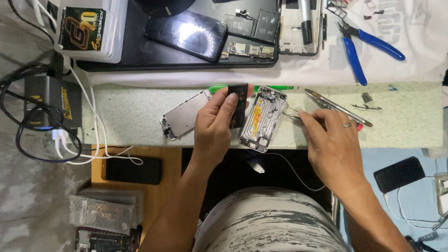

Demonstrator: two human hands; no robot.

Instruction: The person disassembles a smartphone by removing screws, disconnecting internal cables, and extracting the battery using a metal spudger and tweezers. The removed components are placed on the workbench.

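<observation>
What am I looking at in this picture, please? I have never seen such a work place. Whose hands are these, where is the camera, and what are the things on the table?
The one picture comes from a camera worn on a person's head, looking down at their own two bare hands.

The left hand holds up a flat black battery between thumb and fingers. The right hand, with a ring, rests beside an opened silver phone housing; thin metal tweezers show at its fingertips, though the grip itself is hidden.

Both work over a pale green mat. On it lie a detached screen panel left of the hands and slim metal prying tools to the right. Further back are a dark phone, two more batteries and blue-handled pliers. At the left a charger box sits with tangled cables.
</observation>
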